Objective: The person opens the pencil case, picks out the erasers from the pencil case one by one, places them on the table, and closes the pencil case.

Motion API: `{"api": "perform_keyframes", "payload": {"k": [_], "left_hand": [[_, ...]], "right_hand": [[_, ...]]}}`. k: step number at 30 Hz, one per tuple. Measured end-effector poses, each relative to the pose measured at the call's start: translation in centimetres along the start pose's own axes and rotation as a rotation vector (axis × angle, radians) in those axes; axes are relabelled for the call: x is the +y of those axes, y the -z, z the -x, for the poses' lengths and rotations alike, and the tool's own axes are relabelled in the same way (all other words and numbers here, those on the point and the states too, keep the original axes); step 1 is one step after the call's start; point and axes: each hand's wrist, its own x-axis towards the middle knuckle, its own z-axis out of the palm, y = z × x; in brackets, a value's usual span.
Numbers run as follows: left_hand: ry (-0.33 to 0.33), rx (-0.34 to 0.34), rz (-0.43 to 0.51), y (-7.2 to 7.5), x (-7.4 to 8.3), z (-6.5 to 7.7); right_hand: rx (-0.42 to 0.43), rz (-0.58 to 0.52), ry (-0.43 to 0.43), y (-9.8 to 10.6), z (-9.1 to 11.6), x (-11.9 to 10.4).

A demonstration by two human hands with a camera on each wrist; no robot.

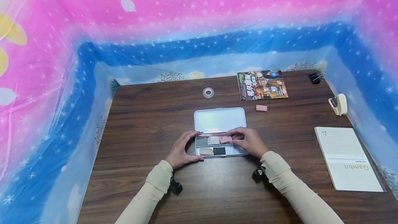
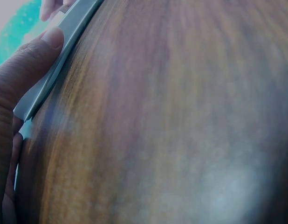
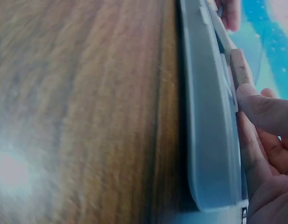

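Note:
A white pencil case (image 1: pixel 220 118) lies with its lid folded back on the table. My left hand (image 1: pixel 180 150) holds its left end, thumb at the front edge and fingers at the back corner. Between thumb and fingers of my right hand (image 1: pixel 251 142) is a pink eraser (image 1: pixel 225 139), slightly tilted over the back compartment; the right wrist view shows the eraser (image 3: pixel 240 67) at the thumb tip. Beside it sit a light grey block (image 1: pixel 213 141) and a darker grey one (image 1: pixel 201 142). In front lie a beige block (image 1: pixel 206 151) and a black block (image 1: pixel 219 151). A reddish pen (image 1: pixel 211 134) runs along the hinge.
Behind the case are a tape roll (image 1: pixel 204 92), a second pink eraser (image 1: pixel 261 108) and a comic book (image 1: pixel 262 85). To the right stand a black binder clip (image 1: pixel 314 77), a white stapler (image 1: pixel 342 104) and a notepad (image 1: pixel 348 161). Patterned cloth (image 1: pixel 199 44) walls the table.

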Motion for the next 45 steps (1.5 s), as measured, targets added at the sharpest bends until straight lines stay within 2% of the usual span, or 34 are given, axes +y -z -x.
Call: {"api": "perform_keyframes", "payload": {"k": [4,8,11,16,21,27,35,42,45], "left_hand": [[0.021,-0.007,0.007,0.0,0.0,0.2],[0.037,-0.013,0.01,0.0,0.1,0.2],[0.04,-0.013,0.011,0.0,0.2,0.2],[0.017,-0.006,0.012,0.1,0.1,0.0],[-0.01,0.006,0.002,0.0,0.0,0.0],[-0.006,0.005,0.011,0.0,0.2,0.1],[0.023,0.0,0.015,0.2,0.3,0.1],[0.033,0.001,0.018,0.2,0.3,0.1],[0.018,-0.001,0.007,0.0,0.3,0.0]], "right_hand": [[0.023,-0.109,-0.03,1.3,0.1,0.7],[0.119,-0.141,-0.085,4.3,0.3,1.6],[0.223,-0.09,-0.113,7.3,0.2,2.9],[0.376,0.078,-0.182,12.3,0.1,5.9],[0.424,0.175,-0.284,15.2,0.0,8.4],[0.401,0.206,-0.346,16.3,-0.3,9.9],[0.377,0.153,-0.41,16.4,-0.9,9.8],[0.342,0.048,-0.397,16.7,-0.8,10.1],[0.365,0.001,-0.418,16.8,-0.2,10.2]]}}
